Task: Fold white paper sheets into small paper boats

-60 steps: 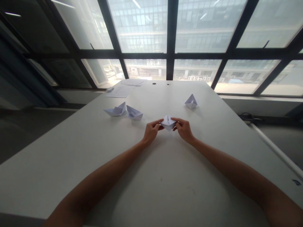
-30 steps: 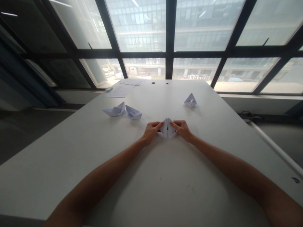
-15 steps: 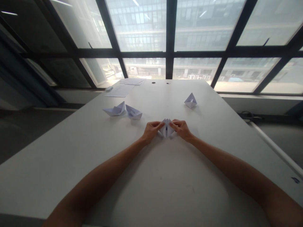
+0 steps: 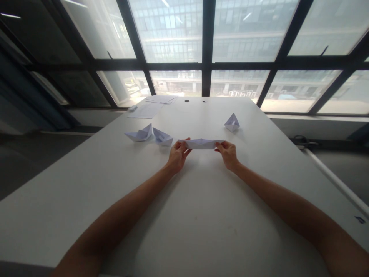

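Near mid-frame, folded white paper (image 4: pixel 201 144), long and narrow.
Low peak at its middle; its ends are partly covered, one pinched by the left hand (image 4: pixel 177 155), the other by the right hand (image 4: pixel 228 154). Two paper boats (image 4: pixel 140 135) stand left of centre, another boat (image 4: pixel 232 124) right; a lower-right dark mark (image 4: pixel 359 219) is too small to make out.

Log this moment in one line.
left grip: holds left end of folded paper | right grip: its right end | two paper boats: leftward, beyond left grip | third paper boat: beyond right grip
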{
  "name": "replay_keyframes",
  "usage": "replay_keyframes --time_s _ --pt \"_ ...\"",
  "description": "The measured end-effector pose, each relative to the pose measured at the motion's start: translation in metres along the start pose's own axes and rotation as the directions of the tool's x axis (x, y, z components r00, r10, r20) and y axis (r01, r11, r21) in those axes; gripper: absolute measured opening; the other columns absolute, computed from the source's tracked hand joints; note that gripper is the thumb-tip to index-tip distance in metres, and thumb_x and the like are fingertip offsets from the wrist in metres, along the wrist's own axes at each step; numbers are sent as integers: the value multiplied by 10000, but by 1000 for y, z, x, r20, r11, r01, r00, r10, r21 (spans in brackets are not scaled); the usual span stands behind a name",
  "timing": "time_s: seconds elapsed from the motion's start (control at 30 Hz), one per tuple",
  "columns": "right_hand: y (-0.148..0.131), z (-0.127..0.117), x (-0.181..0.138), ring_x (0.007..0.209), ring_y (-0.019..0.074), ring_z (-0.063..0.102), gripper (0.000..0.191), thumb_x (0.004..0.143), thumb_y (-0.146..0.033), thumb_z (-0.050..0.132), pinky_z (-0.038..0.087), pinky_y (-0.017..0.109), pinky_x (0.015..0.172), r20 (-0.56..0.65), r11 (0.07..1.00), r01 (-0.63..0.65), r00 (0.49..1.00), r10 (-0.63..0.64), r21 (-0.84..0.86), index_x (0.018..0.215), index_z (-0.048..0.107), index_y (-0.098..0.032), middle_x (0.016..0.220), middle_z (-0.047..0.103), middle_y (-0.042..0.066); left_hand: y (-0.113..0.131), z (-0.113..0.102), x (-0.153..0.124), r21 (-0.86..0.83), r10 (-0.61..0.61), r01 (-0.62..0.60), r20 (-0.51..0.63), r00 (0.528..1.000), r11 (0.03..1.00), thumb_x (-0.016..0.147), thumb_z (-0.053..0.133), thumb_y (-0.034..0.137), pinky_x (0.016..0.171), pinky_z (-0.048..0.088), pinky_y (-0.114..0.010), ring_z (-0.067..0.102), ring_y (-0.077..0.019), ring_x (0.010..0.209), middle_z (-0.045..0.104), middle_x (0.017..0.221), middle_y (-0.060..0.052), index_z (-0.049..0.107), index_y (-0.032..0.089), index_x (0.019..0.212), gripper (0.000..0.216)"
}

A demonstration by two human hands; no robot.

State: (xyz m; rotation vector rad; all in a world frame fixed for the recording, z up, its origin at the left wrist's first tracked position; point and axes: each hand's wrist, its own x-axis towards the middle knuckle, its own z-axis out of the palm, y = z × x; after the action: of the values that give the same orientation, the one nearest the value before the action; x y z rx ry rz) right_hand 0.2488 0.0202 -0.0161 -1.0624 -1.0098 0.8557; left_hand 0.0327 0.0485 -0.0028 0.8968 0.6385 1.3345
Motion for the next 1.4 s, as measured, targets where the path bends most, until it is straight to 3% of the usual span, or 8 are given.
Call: replay_keyframes --time_s 0.2,0.43,0.6,0.7,0.83,0.97,1.1,1.4 --pt "-1 1 0 708 157 604 291 693 -454 767 565 370 752 -43 996 33 999 -29 78 730 699 -173 730 656 14 2 2 -2 -64 -44 44 -7 999 997 867 699 335 1012 473 -429 637 -193 1088 581 1333 -69 550 215 939 204" --pt "-16 9 -23 833 196 644 253 819 -440 689 559 328 709 170 951 278 952 -254 -135 870 749 -199 988 686 79 4 18 -20 31 -307 311 282 909 950 866 661 496 1032 457 -475 645 -297 1132 614 1283 -151 615 183 1098 392" --pt "-25 11 -33 990 224 619 251 834 -436 680 539 342 777 477 892 409 834 -279 -192 973 737 -235 1066 660 88 -6 16 -17 133 -202 193 54 978 972 808 691 314 899 533 -396 686 -202 875 702 968 -99 649 132 938 227" --pt "-26 9 -30 980 220 615 347 887 -494 590 524 334 772 437 920 330 874 -212 -213 1091 687 -229 1059 659 85 -9 14 -16 318 -148 141 -2 989 937 791 679 348 771 553 -370 669 -204 797 694 905 -85 650 133 920 253" --pt "-20 8 -20 797 190 626 514 850 -549 573 500 275 590 301 979 92 953 -33 -184 1224 610 -198 995 656 74 -6 18 -20 639 -25 -43 98 995 768 795 601 289 615 480 -267 594 -168 668 654 748 -27 641 143 791 152" --pt "-14 7 -14 621 144 554 367 749 -439 666 415 236 490 300 971 -51 946 121 -233 982 692 -157 800 649 35 0 23 -24 761 31 -222 256 966 610 779 572 247 600 415 -229 539 -151 661 634 706 -2 648 144 742 133" --pt "-12 5 -12 565 121 502 238 700 -386 703 354 230 492 370 949 -22 918 144 -315 708 654 -153 645 606 -3 4 25 -26 749 -33 -232 320 947 620 791 618 342 604 409 -231 549 -161 663 655 737 -17 696 138 815 220" --pt "-12 6 -14 569 120 477 151 683 -301 648 342 238 506 304 921 31 948 96 -389 659 552 -187 624 562 -26 -1 22 -25 780 -56 -161 244 968 605 771 613 317 543 360 -215 523 -140 588 628 652 -9 699 129 722 212"
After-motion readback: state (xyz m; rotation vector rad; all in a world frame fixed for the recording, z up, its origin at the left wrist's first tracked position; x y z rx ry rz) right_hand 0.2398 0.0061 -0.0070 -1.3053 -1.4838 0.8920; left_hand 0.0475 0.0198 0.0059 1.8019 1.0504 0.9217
